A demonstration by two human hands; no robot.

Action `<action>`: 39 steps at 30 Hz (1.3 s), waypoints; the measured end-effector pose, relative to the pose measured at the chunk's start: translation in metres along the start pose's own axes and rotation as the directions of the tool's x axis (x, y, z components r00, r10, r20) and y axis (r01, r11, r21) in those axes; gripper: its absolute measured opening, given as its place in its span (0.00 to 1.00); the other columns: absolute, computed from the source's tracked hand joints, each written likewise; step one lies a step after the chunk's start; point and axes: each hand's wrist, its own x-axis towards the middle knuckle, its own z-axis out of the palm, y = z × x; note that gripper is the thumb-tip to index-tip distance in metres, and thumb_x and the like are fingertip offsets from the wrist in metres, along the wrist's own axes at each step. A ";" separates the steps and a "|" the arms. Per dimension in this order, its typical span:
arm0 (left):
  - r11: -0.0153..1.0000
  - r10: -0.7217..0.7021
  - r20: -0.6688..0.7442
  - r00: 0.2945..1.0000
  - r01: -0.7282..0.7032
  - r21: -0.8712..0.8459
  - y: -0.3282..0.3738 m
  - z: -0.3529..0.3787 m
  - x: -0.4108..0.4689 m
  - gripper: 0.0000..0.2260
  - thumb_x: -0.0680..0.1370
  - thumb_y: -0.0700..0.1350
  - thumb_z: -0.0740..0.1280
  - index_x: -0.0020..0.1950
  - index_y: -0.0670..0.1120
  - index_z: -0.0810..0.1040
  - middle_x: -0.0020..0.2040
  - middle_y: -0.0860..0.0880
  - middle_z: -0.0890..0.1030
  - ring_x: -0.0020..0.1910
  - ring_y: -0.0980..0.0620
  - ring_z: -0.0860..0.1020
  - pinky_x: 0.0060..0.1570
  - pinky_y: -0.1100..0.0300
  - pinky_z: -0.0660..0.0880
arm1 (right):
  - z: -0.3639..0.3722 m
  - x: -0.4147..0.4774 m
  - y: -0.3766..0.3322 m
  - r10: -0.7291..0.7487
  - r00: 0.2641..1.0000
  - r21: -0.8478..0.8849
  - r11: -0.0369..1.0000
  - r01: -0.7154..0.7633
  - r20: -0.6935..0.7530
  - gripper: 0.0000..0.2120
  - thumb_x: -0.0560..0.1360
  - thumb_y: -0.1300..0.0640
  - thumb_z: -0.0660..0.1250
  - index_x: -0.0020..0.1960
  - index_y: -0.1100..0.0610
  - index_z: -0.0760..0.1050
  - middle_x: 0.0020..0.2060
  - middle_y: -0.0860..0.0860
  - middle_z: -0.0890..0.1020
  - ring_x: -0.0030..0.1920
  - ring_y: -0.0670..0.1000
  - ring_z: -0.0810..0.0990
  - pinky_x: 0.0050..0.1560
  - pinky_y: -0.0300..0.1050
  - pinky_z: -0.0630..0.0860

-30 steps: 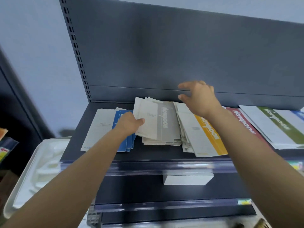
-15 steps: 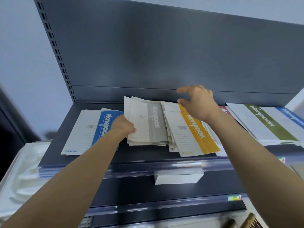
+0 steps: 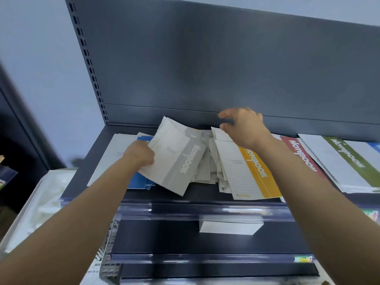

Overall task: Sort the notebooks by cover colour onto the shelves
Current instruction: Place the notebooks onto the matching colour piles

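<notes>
Head view, change: The grey-banded notebook (image 3: 176, 159) was seen lying flat on top of the grey pile (image 3: 205, 175) half a second ago. It is now raised off that pile and turned askew, its near corner hanging over the blue pile (image 3: 141, 181).

Head view, meaning for the task: One notebook is judged to have been picked off its stack and to be in hand, either for squaring up or for moving. The colour groups are already laid side by side on the shelf (image 3: 205, 195), so the sort appears well along.

Head view, left hand: The left hand (image 3: 141, 155) is curled round the left edge of the grey-banded notebook, which is held tilted, with the arm stretched forward over the shelf front.

Head view, right hand: The right hand (image 3: 244, 126) is held above the back of the yellow-banded pile (image 3: 246, 171), much where it was before. Its fingers are spread and bent, and nothing is gripped.

Head view, notebooks' place: From left to right, the blue, grey and yellow-banded piles are found on the upper shelf. A red-banded notebook (image 3: 302, 157) and a green-banded notebook (image 3: 349, 159) follow.
</notes>
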 end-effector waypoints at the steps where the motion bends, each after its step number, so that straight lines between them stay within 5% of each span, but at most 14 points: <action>1: 1.000 0.018 0.017 1.000 -0.019 0.020 0.000 0.002 -0.002 0.17 0.75 0.37 0.65 0.64 0.37 0.71 0.60 0.39 0.74 0.56 0.41 0.74 0.54 0.52 0.75 | 0.002 0.001 -0.001 -0.005 1.000 -0.001 1.000 0.005 0.006 0.15 0.80 0.53 0.60 0.66 0.50 0.72 0.60 0.51 0.79 0.64 0.55 0.69 0.64 0.50 0.59; 5: 0.983 0.092 0.074 0.993 -0.103 0.154 0.005 0.011 -0.010 0.18 0.76 0.44 0.66 0.64 0.41 0.71 0.60 0.44 0.74 0.54 0.46 0.74 0.49 0.58 0.73 | 0.009 0.005 -0.004 -0.016 0.999 -0.001 1.000 0.016 0.038 0.15 0.80 0.53 0.60 0.66 0.50 0.73 0.61 0.50 0.78 0.64 0.55 0.70 0.65 0.50 0.59; 10: 0.996 0.084 -0.049 0.995 -0.084 0.000 0.008 0.013 -0.008 0.14 0.79 0.37 0.57 0.60 0.39 0.77 0.59 0.43 0.78 0.55 0.44 0.77 0.49 0.57 0.74 | 0.018 0.005 -0.004 -0.008 0.996 -0.006 1.000 0.009 0.088 0.15 0.80 0.54 0.60 0.66 0.49 0.73 0.61 0.49 0.78 0.64 0.55 0.71 0.63 0.49 0.60; 15: 0.995 0.058 -0.082 0.995 -0.063 -0.072 0.007 0.012 -0.004 0.10 0.78 0.35 0.59 0.55 0.41 0.78 0.52 0.43 0.79 0.49 0.44 0.78 0.50 0.54 0.76 | 0.023 0.006 -0.011 -0.040 0.987 -0.049 0.998 0.048 0.155 0.15 0.80 0.52 0.61 0.66 0.48 0.73 0.62 0.49 0.77 0.64 0.54 0.70 0.64 0.51 0.60; 21: 0.988 0.002 -0.046 0.999 0.005 0.155 0.009 0.020 0.001 0.17 0.77 0.54 0.64 0.58 0.43 0.76 0.62 0.42 0.71 0.63 0.42 0.66 0.60 0.50 0.67 | 0.030 0.008 -0.017 -0.041 0.980 -0.047 0.998 0.051 0.197 0.19 0.78 0.46 0.62 0.68 0.48 0.71 0.63 0.50 0.77 0.65 0.53 0.69 0.64 0.50 0.60; 26: 0.995 0.014 -0.098 0.995 -0.023 -0.093 0.014 0.025 0.003 0.07 0.79 0.43 0.61 0.45 0.40 0.73 0.47 0.43 0.77 0.42 0.50 0.73 0.44 0.57 0.71 | 0.045 0.002 -0.028 -0.084 0.954 -0.072 0.991 0.109 0.288 0.28 0.75 0.38 0.64 0.71 0.47 0.66 0.67 0.50 0.72 0.68 0.52 0.65 0.66 0.51 0.59; 28: 0.991 0.038 -0.102 0.994 -0.051 -0.123 0.014 0.025 0.001 0.06 0.79 0.41 0.63 0.52 0.40 0.73 0.50 0.42 0.76 0.45 0.48 0.75 0.44 0.58 0.72 | 0.045 0.001 -0.029 -0.094 0.953 -0.073 0.990 0.120 0.287 0.31 0.74 0.38 0.65 0.73 0.49 0.63 0.71 0.49 0.68 0.71 0.52 0.62 0.68 0.51 0.57; 31: 0.984 0.107 -0.192 0.976 -0.131 -0.119 0.018 0.023 -0.001 0.18 0.77 0.40 0.64 0.67 0.40 0.67 0.63 0.41 0.71 0.62 0.42 0.71 0.58 0.50 0.72 | 0.048 -0.004 -0.031 -0.131 0.942 -0.076 0.984 0.162 0.308 0.38 0.73 0.37 0.65 0.76 0.50 0.56 0.76 0.50 0.57 0.75 0.52 0.53 0.73 0.53 0.50; 39: 0.928 0.302 -0.329 0.895 -0.354 -0.113 0.023 0.016 -0.013 0.16 0.79 0.39 0.63 0.67 0.42 0.70 0.65 0.43 0.71 0.62 0.46 0.71 0.60 0.54 0.70 | 0.064 -0.016 -0.043 -0.224 0.915 -0.086 0.960 0.267 0.336 0.48 0.70 0.34 0.67 0.78 0.51 0.46 0.77 0.49 0.47 0.77 0.53 0.42 0.75 0.55 0.44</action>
